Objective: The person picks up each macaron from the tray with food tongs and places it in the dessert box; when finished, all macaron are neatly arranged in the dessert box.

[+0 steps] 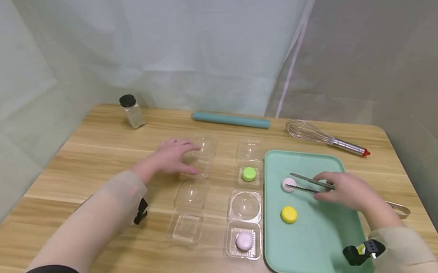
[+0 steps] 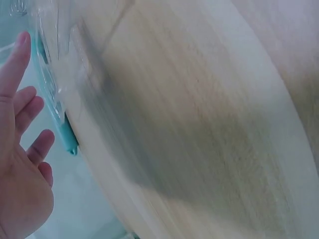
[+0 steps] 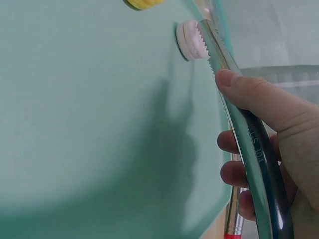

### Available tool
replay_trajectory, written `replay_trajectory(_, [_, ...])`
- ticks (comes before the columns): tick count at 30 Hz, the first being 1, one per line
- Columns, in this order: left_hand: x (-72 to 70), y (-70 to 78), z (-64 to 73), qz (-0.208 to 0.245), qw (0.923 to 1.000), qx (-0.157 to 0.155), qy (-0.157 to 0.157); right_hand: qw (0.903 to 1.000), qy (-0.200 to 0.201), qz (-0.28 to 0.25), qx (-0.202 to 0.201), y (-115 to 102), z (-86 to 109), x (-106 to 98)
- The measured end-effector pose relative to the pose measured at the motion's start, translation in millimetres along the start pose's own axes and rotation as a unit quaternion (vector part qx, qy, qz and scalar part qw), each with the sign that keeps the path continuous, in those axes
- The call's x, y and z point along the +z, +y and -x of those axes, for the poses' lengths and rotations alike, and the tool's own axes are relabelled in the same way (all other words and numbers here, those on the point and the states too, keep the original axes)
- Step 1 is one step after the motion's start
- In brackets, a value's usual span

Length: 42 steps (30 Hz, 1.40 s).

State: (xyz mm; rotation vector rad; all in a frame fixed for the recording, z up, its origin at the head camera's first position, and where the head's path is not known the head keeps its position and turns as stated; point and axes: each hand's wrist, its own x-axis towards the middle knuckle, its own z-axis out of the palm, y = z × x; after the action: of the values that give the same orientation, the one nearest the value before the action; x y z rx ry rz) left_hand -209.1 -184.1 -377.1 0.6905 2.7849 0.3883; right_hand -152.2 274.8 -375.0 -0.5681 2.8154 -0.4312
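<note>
My right hand (image 1: 344, 191) grips metal tongs (image 3: 249, 134) over the green tray (image 1: 313, 249). The tong arms stand apart, with their toothed tips right at a pale pink macaron (image 1: 288, 185) on the tray. A yellow macaron (image 1: 289, 214) lies nearer the front of the tray. My left hand (image 1: 172, 156), fingers spread and relaxed, hovers beside the back-left clear clamshell box (image 1: 205, 146). A green macaron (image 1: 249, 174) sits in the back-right box, and a pale lilac macaron (image 1: 244, 241) in the front-right box (image 1: 227, 249). All the boxes have their lids raised back.
Another clear box (image 1: 185, 227) stands at the front left of the group. Along the back of the wooden table (image 1: 129, 257) lie a teal rod (image 1: 230, 119) and a whisk (image 1: 327, 138). A jar with a black lid (image 1: 132, 112) is at the back left, before the curtain.
</note>
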Motion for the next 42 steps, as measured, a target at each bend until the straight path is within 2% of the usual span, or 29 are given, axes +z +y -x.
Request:
replay_trajectory(8, [2.9,-10.4,1.3,0.007,1.0,-0.002,-0.002,0.9998,-0.009,-0.016,0.0,0.0,4.2,2.7])
replay_trajectory(16, [5.8,-9.8,3.7,-0.002,0.9999,-0.003,-0.011,0.9989,-0.03,-0.033,0.013,0.7,6.0,7.4])
replay_trajectory(26, [5.4,-7.1,3.3,-0.009,0.9999,-0.011,-0.006,0.9997,-0.011,-0.021,-0.007,1.3,3.9,11.4])
replay_trajectory(42, [9.5,-5.8,0.8,-0.002,0.9999,-0.017,-0.001,0.9998,0.003,-0.022,0.0,-2.2,2.6,7.4])
